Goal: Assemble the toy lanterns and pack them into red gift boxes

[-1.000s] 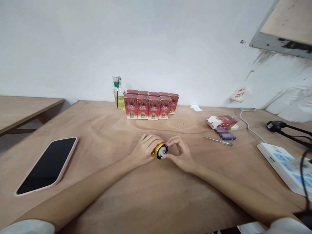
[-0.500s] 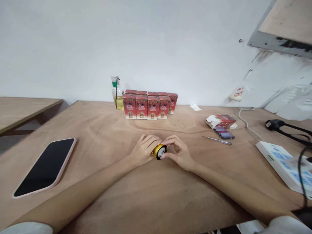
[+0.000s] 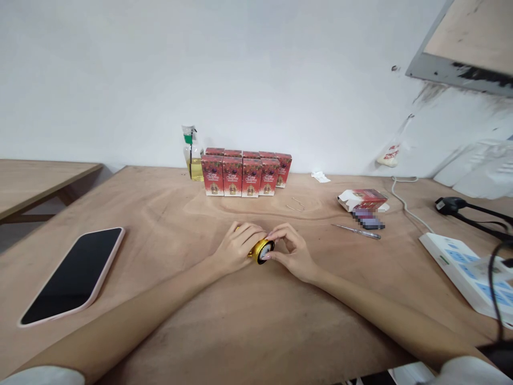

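A small round gold object with a white face [image 3: 263, 250] lies on its side on the wooden table [image 3: 256, 315], mid-table in front of me. My left hand [image 3: 237, 248] wraps around its left part, fingers curled over the top. My right hand [image 3: 292, 251] pinches its right rim with thumb and fingertips. Both hands rest on the table surface.
A row of red boxes [image 3: 244, 174] and a bottle of yellow liquid [image 3: 193, 155] stand at the back. A phone [image 3: 74, 274] lies at left. An opened red box [image 3: 364, 200], a thin screwdriver [image 3: 356, 231], a power strip [image 3: 467, 271] and cables [image 3: 473, 209] lie at right.
My right fingers have closed in tighter on the gold object's rim, and the object has turned slightly between my hands. The view shifted a little.
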Motion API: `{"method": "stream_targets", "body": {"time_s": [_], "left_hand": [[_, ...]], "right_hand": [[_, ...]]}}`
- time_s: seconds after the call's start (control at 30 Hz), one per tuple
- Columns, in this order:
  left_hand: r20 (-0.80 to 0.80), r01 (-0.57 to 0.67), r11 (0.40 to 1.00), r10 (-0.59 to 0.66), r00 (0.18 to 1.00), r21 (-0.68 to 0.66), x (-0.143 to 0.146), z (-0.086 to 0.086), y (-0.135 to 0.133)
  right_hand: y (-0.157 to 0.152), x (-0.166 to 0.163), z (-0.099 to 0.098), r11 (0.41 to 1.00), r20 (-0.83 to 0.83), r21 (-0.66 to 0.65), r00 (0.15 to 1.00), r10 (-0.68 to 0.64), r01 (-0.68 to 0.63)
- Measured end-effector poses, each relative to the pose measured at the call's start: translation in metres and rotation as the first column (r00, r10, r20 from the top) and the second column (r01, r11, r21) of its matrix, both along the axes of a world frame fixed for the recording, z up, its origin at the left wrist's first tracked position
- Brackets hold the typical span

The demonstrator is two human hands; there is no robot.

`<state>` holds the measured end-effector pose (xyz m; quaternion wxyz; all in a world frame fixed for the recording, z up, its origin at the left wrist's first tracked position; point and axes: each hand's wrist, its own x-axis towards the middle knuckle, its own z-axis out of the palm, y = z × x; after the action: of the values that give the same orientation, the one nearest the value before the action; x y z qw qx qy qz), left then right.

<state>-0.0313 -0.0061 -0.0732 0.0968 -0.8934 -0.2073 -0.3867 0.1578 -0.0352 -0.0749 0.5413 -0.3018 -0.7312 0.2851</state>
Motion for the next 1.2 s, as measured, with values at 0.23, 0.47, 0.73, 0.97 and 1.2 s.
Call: {"method": "stream_targets", "body": {"time_s": [0.23, 0.47, 0.73, 0.97, 1.2], "left_hand": [[-0.028, -0.020, 0.999, 0.021, 0.999, 0.042, 0.000, 0.000, -0.001], [0.099, -0.016, 1.000, 0.016, 0.995, 0.000, -0.001, 0.004, -0.002], [0.307, -0.189, 0.980, 0.199, 0.931, -0.061, 0.001, -0.003, -0.002], [0.612, 0.054, 0.914, 0.224, 0.759, -0.402, -0.001, -0.004, 0.017], [0.708, 0.327, 0.643, 0.521, 0.476, -0.692, 0.000, 0.008, 0.022]], "right_hand": [[0.000, 0.003, -0.001, 1.000, 0.035, 0.024, 0.999, 0.019, -0.020], [0.024, 0.024, -0.001, 0.980, 0.199, 0.053, 0.959, -0.201, 0.194], [0.096, 0.092, -0.014, 0.759, 0.544, 0.128, 0.595, -0.592, 0.638], [0.122, 0.100, -0.016, 0.793, 0.673, 0.032, 0.574, -0.468, 0.609], [0.126, 0.098, -0.016, 0.868, 0.493, 0.009, 0.753, -0.436, 0.496]]}}
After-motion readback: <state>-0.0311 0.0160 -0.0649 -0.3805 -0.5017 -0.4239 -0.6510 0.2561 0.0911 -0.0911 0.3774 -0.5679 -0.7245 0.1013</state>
